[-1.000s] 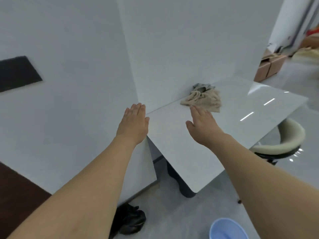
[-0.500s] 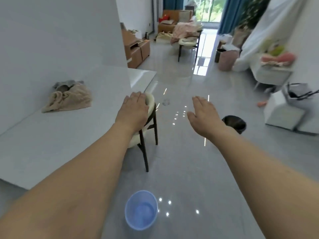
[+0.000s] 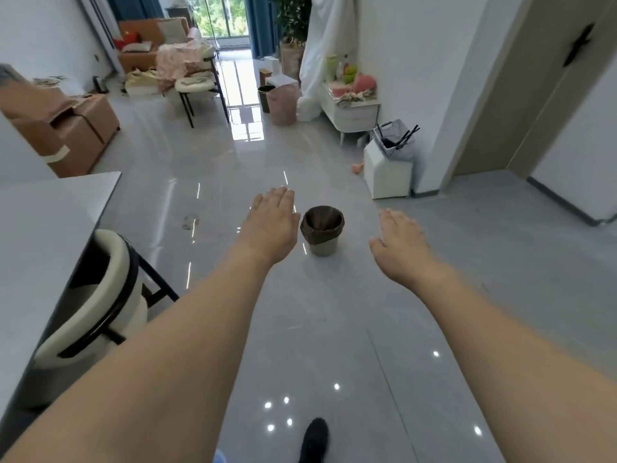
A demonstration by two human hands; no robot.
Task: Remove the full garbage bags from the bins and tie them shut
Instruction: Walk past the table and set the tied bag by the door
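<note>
Hands stretch forward over a glossy grey tiled floor (image 3: 334, 312), both palm-down with fingers extended and loosely together, gripping nothing. The left hand (image 3: 272, 222) hangs in the air just left of a small grey bin (image 3: 322, 245), its edge overlapping the bin's rim in the view, though whether it actually touches is hard to judge from this angle. The right hand (image 3: 399, 242) hovers clearly apart from the bin on its right. A dark brown garbage bag (image 3: 322, 222) lines the bin, its edge folded down over the rim, and the bin stands upright on the floor between the two hands. At the left edge sits a white table (image 3: 40, 228) with a cream-cushioned, black-framed chair (image 3: 100, 295) tucked against it. A black shoe (image 3: 314, 439) shows at the bottom. Farther down the room, near a white cabinet (image 3: 350, 111), stand a pink bin (image 3: 283, 103) and a darker bin (image 3: 266, 96) just beside it. A white stool (image 3: 387, 177) carrying a grey basket (image 3: 394, 138) stands by the right wall.
</note>
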